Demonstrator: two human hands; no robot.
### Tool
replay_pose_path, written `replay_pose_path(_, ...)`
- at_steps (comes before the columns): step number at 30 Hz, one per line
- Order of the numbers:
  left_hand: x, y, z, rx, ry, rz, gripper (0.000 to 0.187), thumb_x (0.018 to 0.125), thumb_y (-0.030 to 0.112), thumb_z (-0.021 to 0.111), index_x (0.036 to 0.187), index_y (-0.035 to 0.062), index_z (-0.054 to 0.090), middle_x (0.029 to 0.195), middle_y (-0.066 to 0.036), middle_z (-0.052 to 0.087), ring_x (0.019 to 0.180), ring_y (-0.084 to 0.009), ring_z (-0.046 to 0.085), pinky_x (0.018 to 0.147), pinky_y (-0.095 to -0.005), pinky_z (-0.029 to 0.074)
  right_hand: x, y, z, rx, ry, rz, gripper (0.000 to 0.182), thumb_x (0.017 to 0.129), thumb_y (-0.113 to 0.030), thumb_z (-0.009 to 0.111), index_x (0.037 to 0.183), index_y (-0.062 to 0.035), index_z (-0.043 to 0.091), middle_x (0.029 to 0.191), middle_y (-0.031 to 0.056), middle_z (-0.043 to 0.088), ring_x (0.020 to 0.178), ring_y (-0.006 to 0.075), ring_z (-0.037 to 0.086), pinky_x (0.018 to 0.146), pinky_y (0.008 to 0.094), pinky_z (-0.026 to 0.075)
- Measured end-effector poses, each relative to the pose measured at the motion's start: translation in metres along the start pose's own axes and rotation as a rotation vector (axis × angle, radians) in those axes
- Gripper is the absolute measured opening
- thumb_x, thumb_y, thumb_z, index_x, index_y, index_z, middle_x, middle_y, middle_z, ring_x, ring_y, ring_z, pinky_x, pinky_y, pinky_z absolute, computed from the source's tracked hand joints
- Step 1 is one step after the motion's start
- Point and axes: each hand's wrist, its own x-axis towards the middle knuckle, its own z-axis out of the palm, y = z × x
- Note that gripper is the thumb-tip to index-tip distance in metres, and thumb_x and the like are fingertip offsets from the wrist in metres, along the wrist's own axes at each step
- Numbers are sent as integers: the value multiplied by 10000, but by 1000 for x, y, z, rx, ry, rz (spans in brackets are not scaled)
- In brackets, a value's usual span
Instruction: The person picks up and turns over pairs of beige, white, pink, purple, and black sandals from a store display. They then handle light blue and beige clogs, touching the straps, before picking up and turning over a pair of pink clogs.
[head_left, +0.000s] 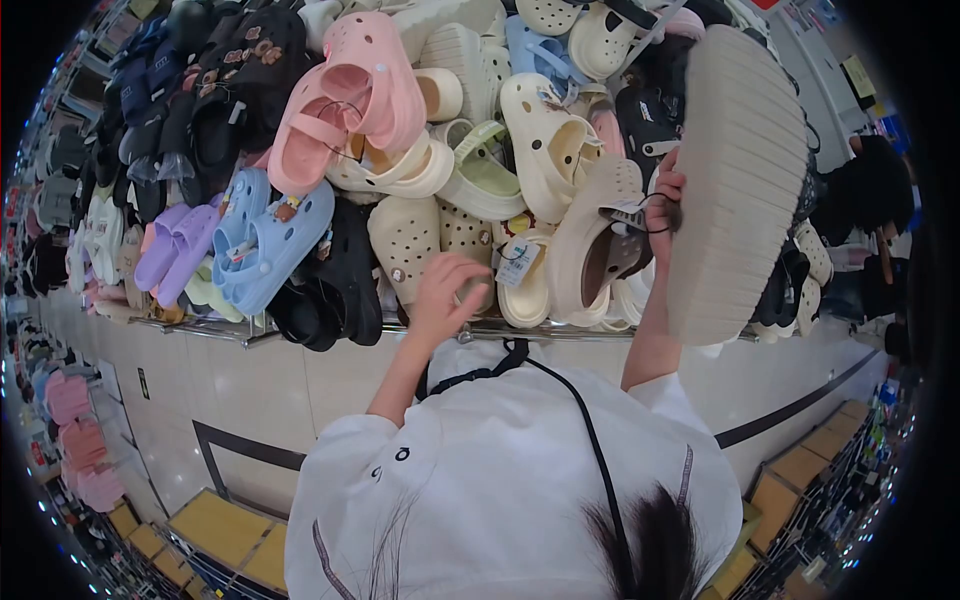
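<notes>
On the right, my right hand (664, 203) grips a cream clog (745, 190), held upright with its thick ribbed sole showing. A dark cord or loop is at my fingers, and a second cream clog (592, 235) with a brown inside and a tag hangs or rests just left of them. My left hand (450, 295) is open, its fingers loosely bent and apart, over the front of a pair of beige clogs (405, 240). Beside its fingertips is a white price tag (516, 262) on a pale yellow clog (525, 300).
Piled clogs fill the display: pink clogs (375, 80), blue clogs (285, 240), purple clogs (175, 250) and black clogs (357, 270). A metal rail (500, 330) runs along its front edge. Shoe boxes (220, 525) are stacked behind me. Another person (865, 195) stands at far right.
</notes>
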Motion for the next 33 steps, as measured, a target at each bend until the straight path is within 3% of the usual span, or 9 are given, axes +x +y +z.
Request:
replay_pose_path(2, 2, 5, 27, -128, -45, -38, 226, 814, 234, 597, 959, 61, 611, 947, -86, 603, 929, -267, 540, 854, -367, 402, 2, -3, 7, 145, -45, 94, 408, 814, -97, 527, 1190, 15, 414, 1140, 148, 455, 765, 199, 543, 627, 255, 448)
replay_pose_path(4, 1, 3, 58, -1116, -184, -574, 467, 907, 434, 443, 1160, 50, 522, 1097, -87, 587, 1027, -246, 534, 926, -359, 380, -1, -3, 23, 380, -41, 261, 423, 772, -72, 550, 1160, 25, 410, 1087, 127, 452, 738, 197, 539, 607, 257, 444)
replay_pose_path(5, 1, 9, 65, -1119, -185, -573, 467, 907, 434, 443, 1160, 50, 522, 1097, -87, 587, 1027, -246, 534, 926, -359, 380, -5, -2, 27, 376, -41, 259, 423, 772, -72, 550, 1160, 25, 410, 1087, 127, 452, 738, 197, 539, 607, 257, 444)
replay_pose_path(7, 17, 47, 56, -1774, -367, -994, 683, 890, 596, 331, 1286, 43, 402, 1229, -74, 525, 1107, -228, 511, 977, -350, 354, -12, 1, 34, 461, -32, 304, 431, 751, -58, 564, 1148, 31, 421, 1079, 124, 457, 712, 200, 542, 592, 261, 447)
replay_pose_path(10, 25, 66, 57, -2077, -579, -940, 753, 842, 623, 418, 1328, 53, 348, 1305, -77, 467, 1161, -230, 480, 997, -367, 344, -25, 5, 39, 469, 14, 326, 386, 740, -39, 568, 1099, 45, 456, 1051, 123, 468, 668, 207, 550, 541, 258, 449)
replay_pose_path(20, 31, 71, 64, -1714, -587, -822, 660, 829, 509, 534, 1337, 139, 332, 1280, -51, 465, 1179, -202, 461, 962, -402, 383, -51, -20, 11, 351, -105, 188, 400, 849, -123, 496, 1156, 105, 378, 1035, 123, 460, 621, 203, 511, 506, 254, 416)
replay_pose_path(23, 29, 68, 70, -1642, -431, -852, 761, 779, 529, 572, 1379, 177, 263, 1326, -83, 418, 1183, -290, 471, 895, -450, 451, -57, -19, 8, 231, -192, 133, 415, 853, -129, 493, 1174, 103, 371, 1045, 132, 454, 633, 210, 512, 514, 250, 419)
replay_pose_path(28, 39, 66, 67, -1600, -496, -871, 759, 806, 552, 550, 1386, 184, 227, 1339, -82, 396, 1200, -321, 452, 903, -487, 445, -62, -5, 10, -146, -361, 130, 339, 868, -169, 509, 1160, -1, 470, 1090, 119, 463, 725, 233, 550, 615, 266, 464)
replay_pose_path(33, 36, 63, 68, -1595, -462, -863, 778, 803, 515, 587, 1387, 153, 221, 1340, -67, 392, 1227, -262, 422, 923, -445, 433, -66, -10, -4, -294, -201, 36, 322, 866, -157, 517, 1148, -8, 479, 1078, 103, 474, 744, 215, 552, 628, 262, 465)
